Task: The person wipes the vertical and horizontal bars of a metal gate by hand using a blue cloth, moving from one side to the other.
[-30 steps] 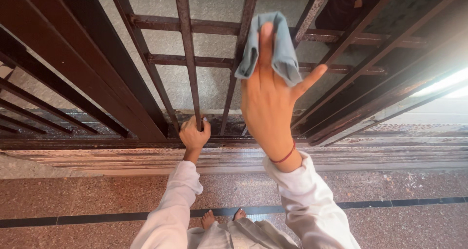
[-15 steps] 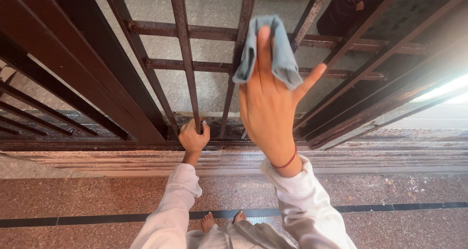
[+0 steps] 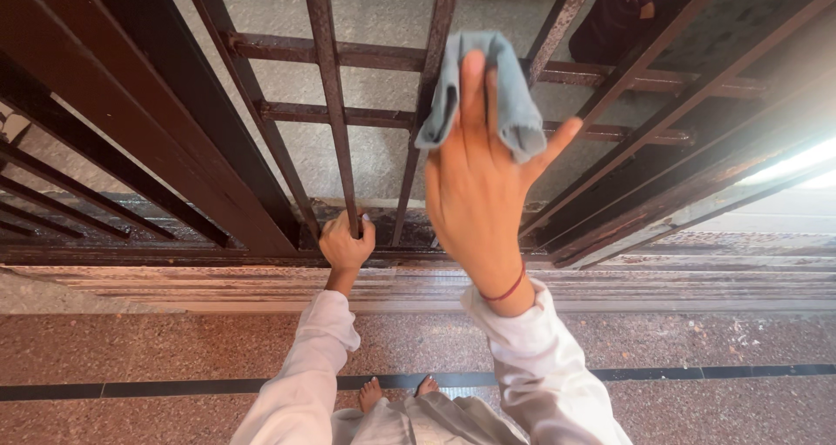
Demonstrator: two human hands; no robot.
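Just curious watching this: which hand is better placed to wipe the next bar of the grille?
Probably the right hand: it already holds the blue cloth pressed flat against a bar. The left hand is wrapped around another bar low down, with no cloth.

A dusty blue-grey cloth (image 3: 481, 84) stands out against a dark brown metal grille (image 3: 331, 105) mottled with rust. White sleeves (image 3: 313, 367) and a thin red wrist thread (image 3: 508, 290) contrast with the floor (image 3: 131, 349), a speckled reddish-brown terrazzo crossed by one black stripe (image 3: 174, 387), and a pale grey speckled wall (image 3: 383, 10) beyond.
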